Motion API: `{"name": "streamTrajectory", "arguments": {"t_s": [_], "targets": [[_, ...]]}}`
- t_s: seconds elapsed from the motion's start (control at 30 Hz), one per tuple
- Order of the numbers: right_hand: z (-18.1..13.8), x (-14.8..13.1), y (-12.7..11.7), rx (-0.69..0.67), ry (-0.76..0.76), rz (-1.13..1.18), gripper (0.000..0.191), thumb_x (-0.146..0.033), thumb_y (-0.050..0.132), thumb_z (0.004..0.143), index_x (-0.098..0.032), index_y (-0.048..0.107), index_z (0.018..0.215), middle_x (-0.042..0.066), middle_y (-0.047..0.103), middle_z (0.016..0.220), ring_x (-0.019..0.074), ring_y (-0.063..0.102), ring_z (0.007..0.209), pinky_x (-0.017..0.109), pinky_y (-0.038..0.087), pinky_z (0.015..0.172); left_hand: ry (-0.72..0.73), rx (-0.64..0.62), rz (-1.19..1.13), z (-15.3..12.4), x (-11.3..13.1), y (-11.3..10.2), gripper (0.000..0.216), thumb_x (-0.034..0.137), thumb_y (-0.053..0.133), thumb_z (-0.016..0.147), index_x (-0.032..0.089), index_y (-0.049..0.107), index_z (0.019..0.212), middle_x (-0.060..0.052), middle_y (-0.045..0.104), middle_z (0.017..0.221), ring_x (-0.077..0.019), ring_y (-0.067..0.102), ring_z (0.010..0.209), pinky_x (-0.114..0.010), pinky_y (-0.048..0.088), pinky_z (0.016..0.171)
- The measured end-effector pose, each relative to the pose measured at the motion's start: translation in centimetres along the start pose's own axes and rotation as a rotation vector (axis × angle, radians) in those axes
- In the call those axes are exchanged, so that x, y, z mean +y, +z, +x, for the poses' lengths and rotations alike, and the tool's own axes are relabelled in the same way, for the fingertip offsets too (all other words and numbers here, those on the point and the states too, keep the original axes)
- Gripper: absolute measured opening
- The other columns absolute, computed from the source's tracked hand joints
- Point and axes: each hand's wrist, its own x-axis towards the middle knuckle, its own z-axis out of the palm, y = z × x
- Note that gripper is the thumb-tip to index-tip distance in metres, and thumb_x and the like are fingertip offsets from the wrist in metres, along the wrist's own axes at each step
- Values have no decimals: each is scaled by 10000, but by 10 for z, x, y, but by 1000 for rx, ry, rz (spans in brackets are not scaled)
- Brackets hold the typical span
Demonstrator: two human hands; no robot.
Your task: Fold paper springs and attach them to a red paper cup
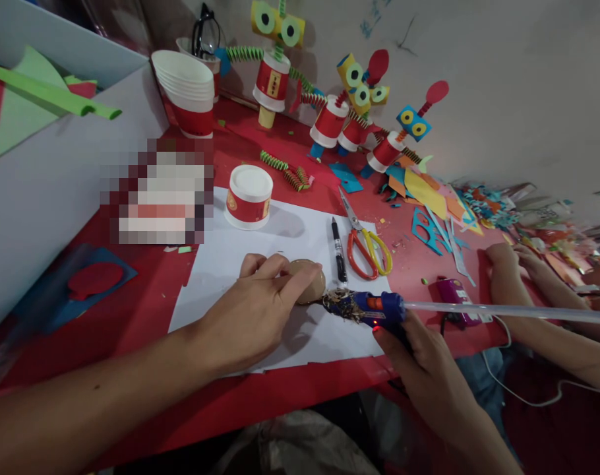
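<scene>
Blue glue gun (pixel 372 308) was gripped by the right hand (pixel 428 369); the left hand (pixel 253 313) pinched a beige disc (pixel 310 282) on white paper (pixel 221 264).

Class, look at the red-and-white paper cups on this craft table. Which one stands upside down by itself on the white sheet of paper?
The lone upturned cup at the white sheet's top edge, beyond the left hand. The others are nested in a stack or built into figures.

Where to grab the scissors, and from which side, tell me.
Take the scissors by the orange and yellow handle loops at the near end, coming from the table's near edge. The blades point away toward the paper-cup figures, so the loops face the person. The black marker lies close alongside on the left, so approach slightly from the right.
</scene>
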Motion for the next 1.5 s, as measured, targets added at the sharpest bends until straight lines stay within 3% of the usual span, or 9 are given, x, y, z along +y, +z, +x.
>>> {"name": "streamTrajectory", "arguments": {"t_s": [0.23, 0.63, 0.93, 1.17, 1.5], "targets": [[5, 3, -1, 41, -9, -36, 233, -400, 434, 933, -219, 475, 793, -35, 526, 580, 142, 478, 509, 246, 311, 480, 6, -18, -28, 0, -1, 1, 595, -13, 397, 667, 155, 420, 1237, -53, 609, 837, -269, 468, 936, -382, 283, 731], [20, 5, -5, 86, -19, -75, 238, -405, 431, 924, -202, 555, 919, -5, 600, 651, 175, 558, 585, 258, 355, 530, 37, 74, 20, -1, -4, 3, 564, 18, 404, 712, 185, 450, 1249, -63, 608, 939, -249, 487, 889, -345, 297, 738], [14, 5, -5, 108, -32, -93, 252, -402, 444, 914, -222, 506, 749, -13, 598, 553, 169, 565, 503, 254, 357, 490, 39, 86, 8, -1, -4, 5, 578, -16, 381, 716, 199, 458, 1247, -37, 612, 842, -254, 495, 898, -344, 291, 734], [15, 4, -1, 125, -53, -118, 225, -384, 423, 925, -204, 553, 891, 40, 698, 750, 202, 636, 654, 268, 407, 559, 52, 75, 4, -1, -3, 2, 535, -12, 381, 741, 227, 482, 1208, -37, 605, 833, -259, 492, 937, -350, 289, 729], [8, 3, -3, 100, 16, -126, 230, -417, 456, 909, -209, 540, 860, 3, 612, 642, 186, 560, 586, 264, 378, 536, 43, 73, -9, 0, -4, 3, 549, -25, 410, 679, 214, 493, 1166, -30, 600, 827, -253, 486, 919, -351, 271, 711]]}}
